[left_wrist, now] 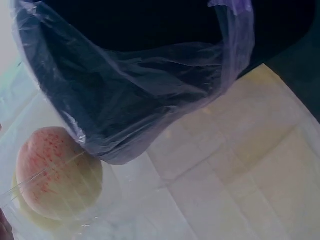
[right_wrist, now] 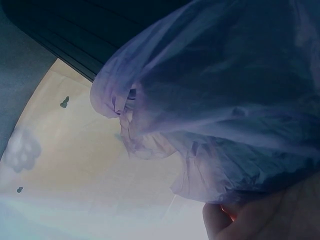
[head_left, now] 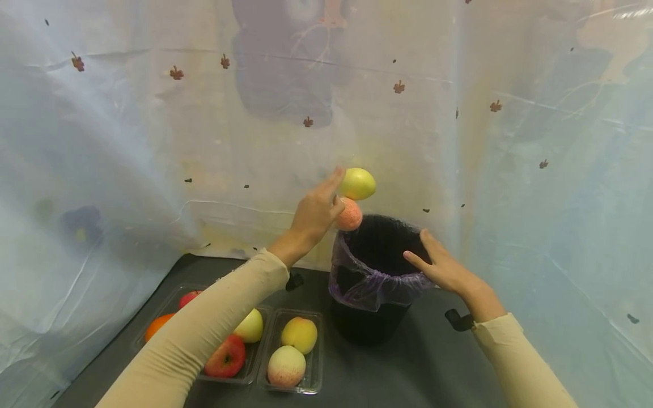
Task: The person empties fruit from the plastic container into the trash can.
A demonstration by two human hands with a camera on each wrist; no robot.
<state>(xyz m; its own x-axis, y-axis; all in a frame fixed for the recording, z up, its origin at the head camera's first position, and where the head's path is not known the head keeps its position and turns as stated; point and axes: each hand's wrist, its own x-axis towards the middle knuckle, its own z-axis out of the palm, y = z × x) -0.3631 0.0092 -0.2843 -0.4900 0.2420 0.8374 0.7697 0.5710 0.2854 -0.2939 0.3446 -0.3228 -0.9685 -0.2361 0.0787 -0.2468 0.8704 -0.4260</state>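
Observation:
My left hand (head_left: 316, 212) is raised at the left of a black bin (head_left: 367, 326), gripping a tilted clear plastic box (left_wrist: 25, 184) that barely shows. A yellow fruit (head_left: 359, 183) and a pink peach (head_left: 350, 215) sit together beyond its fingers, seemingly within that box. In the left wrist view the speckled peach (left_wrist: 55, 170) hides most of the yellow fruit behind it. A thin purple bag (head_left: 380, 283) lines the bin and folds over its rim. At the bin's right side, my right hand (head_left: 449, 272) rests against the bagged rim, thumb spread and fingers extended.
On the dark table (head_left: 433, 362), two clear boxes stand left of the bin. The smaller box (head_left: 317, 368) holds a yellow peach and a pale peach; the larger (head_left: 250, 374) holds apples and an orange fruit, partly behind my left sleeve. A printed plastic curtain (head_left: 255, 147) hangs behind.

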